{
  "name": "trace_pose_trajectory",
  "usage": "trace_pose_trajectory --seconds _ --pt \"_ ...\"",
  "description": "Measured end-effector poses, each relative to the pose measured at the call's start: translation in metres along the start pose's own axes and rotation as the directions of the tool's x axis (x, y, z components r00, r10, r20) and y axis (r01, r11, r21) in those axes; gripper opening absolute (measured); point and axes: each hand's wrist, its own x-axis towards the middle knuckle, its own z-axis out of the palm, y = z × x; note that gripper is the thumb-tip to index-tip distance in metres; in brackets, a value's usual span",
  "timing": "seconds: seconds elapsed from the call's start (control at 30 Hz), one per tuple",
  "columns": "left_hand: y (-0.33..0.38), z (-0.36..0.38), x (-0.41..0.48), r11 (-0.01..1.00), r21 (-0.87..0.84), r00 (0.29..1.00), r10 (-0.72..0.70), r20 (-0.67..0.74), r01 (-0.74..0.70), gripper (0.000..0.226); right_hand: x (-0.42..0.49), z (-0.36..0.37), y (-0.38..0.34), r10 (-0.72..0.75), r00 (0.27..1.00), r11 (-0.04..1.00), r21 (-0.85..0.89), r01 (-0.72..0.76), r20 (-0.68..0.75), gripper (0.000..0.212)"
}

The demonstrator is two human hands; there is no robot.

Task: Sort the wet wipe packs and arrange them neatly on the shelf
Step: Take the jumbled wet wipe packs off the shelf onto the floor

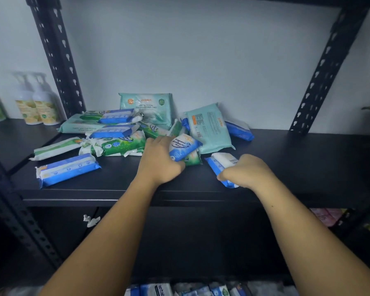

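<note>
- Both hands are closed on packs. The left hand (159, 161) curls its fingers round a small blue pack (185, 146), tilted up at the front of the heap. The right hand (249, 171) grips a second blue pack (219, 165) low on the black shelf (308, 167), just beside the first.
- Sorting looks barely begun. The blue ones are being picked out, while the other packs lie jumbled across the shelf's middle and left.
- The next move probably calls for bringing the two blue packs together and laying them flat, edges squared, to the right of the heap. The loose blue pack (68, 169) at front left could join them.
- All are soft, pillow-shaped pouches of glossy film with crimped ends, likely slippery and yielding under a squeeze.
- The teal packs (145, 105) are broader and flatter, and one of them leans against the wall. The green packs (115, 145) are small and crumpled at the ends.
</note>
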Motion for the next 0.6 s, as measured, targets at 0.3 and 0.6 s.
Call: trace_pose_trajectory --seconds 0.3,0.6 --pt "0.014 -0.018 -0.019 0.985 0.066 0.972 -0.167 0.165 0.158 0.053 -0.031 -0.012 0.009 -0.118 0.993 0.992 -0.044 0.117 -0.017 0.038" --pt "0.044 -0.056 -0.146 0.976 -0.171 0.990 -0.131 0.049 0.137 0.036 -0.137 0.006 0.056 -0.250 0.967 0.926 0.300 0.229 0.035 0.034"
